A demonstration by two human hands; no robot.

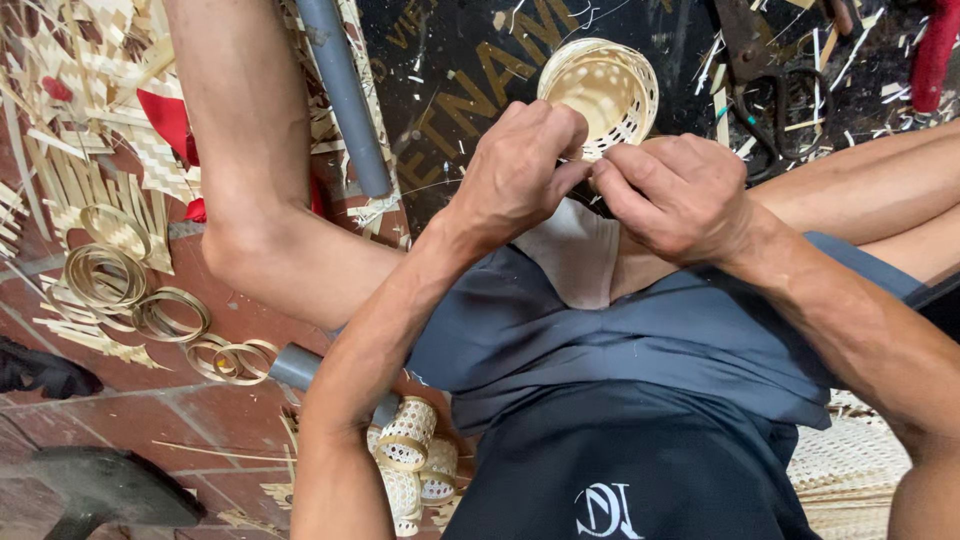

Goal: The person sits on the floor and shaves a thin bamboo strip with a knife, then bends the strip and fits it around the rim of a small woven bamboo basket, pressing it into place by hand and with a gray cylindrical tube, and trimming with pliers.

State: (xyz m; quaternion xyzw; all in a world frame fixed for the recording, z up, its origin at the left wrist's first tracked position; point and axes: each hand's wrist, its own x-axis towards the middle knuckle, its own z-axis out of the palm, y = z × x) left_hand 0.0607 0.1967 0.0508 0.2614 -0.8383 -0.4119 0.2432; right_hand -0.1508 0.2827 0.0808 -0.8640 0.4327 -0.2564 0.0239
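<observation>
A small round woven bamboo basket (603,88) rests on its side just beyond my knees, its open mouth facing me. My left hand (520,165) pinches the basket's near rim with curled fingers. My right hand (672,193) meets it from the right, fingertips closed on the same rim edge or a thin strip there. Both hands touch each other over my lap. The exact strip between the fingers is hidden.
Coiled bamboo strip rings (120,275) and woven scraps lie on the tiled floor at left. A grey pipe (345,95) runs beside my leg. Scissors (775,95) lie on the dark mat at upper right. Small finished woven baskets (408,450) sit under my left forearm.
</observation>
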